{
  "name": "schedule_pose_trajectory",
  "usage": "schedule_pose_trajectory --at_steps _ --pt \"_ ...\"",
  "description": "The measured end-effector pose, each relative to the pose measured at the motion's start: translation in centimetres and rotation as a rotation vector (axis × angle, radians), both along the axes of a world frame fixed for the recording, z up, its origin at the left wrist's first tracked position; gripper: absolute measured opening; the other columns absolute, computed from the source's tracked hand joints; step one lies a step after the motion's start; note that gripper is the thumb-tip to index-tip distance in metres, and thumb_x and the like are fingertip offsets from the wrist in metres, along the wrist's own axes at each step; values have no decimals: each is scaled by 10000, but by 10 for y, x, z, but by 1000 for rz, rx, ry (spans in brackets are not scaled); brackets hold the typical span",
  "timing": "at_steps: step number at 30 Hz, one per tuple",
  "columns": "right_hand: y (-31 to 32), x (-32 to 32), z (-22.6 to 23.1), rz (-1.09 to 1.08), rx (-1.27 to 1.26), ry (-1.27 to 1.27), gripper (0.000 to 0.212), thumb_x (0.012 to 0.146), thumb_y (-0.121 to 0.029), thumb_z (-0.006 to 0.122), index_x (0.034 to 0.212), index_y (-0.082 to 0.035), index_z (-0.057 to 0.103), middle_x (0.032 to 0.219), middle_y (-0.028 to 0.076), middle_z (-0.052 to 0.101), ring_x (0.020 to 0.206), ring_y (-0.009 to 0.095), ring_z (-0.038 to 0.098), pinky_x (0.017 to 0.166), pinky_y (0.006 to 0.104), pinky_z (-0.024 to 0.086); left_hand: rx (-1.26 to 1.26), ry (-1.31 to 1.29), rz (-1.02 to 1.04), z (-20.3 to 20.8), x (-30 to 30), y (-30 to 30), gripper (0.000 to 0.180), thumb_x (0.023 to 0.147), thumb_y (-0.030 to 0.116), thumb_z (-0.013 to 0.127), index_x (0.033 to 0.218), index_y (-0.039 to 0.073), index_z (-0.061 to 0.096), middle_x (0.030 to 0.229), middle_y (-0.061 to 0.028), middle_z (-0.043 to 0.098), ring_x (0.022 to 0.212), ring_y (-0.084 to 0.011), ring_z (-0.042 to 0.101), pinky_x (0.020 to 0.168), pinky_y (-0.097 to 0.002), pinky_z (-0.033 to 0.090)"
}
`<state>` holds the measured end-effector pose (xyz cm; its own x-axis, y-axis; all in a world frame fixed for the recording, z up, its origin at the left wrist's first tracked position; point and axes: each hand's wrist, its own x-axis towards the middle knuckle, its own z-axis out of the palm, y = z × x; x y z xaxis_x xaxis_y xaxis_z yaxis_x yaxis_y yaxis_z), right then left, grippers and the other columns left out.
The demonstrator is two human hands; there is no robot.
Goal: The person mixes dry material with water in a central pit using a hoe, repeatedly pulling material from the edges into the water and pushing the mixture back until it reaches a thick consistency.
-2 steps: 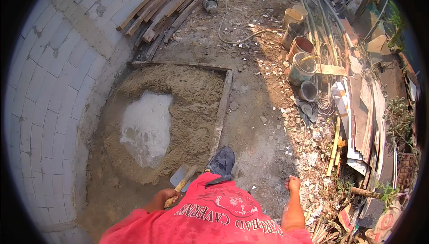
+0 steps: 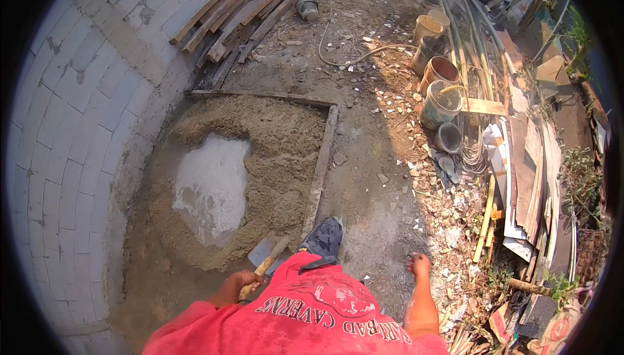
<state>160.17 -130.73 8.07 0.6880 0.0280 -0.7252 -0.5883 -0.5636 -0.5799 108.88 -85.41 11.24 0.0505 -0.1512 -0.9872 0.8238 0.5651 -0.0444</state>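
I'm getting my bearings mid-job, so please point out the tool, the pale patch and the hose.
Tool (image 2: 269,261): head view, on its wooden handle, above the left hand (image 2: 241,283).
Pale patch (image 2: 213,183): head view, on its middle.
Hose (image 2: 389,47): head view, on its stretch near the buckets (image 2: 441,72).

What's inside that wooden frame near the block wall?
Inside the wooden frame, brown sand surrounds a pale grey patch that looks wet. Whatever lies beneath them is covered and can't be seen.
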Motion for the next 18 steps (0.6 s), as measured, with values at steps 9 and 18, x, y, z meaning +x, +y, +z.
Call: schedule_pose_trajectory --at_steps 9,18 --pt "259 172 -3 1085 65 -314 357 911 -321 716 1133 -44 678 923 142 739 768 149 719 653 318 557 251 -198 -138 -39 354 150 145 867 126 684 788 24 618 584 -38 551 487 -145 532 455 -318 470" --pt "237 465 22 -62 -6 81 148 921 -160 569 982 -28 595 796 99 640 558 211 608 416 346 455 257 -247 81 -25 535 283 164 836 129 734 798 20 617 641 -38 568 517 -131 533 444 -306 462"
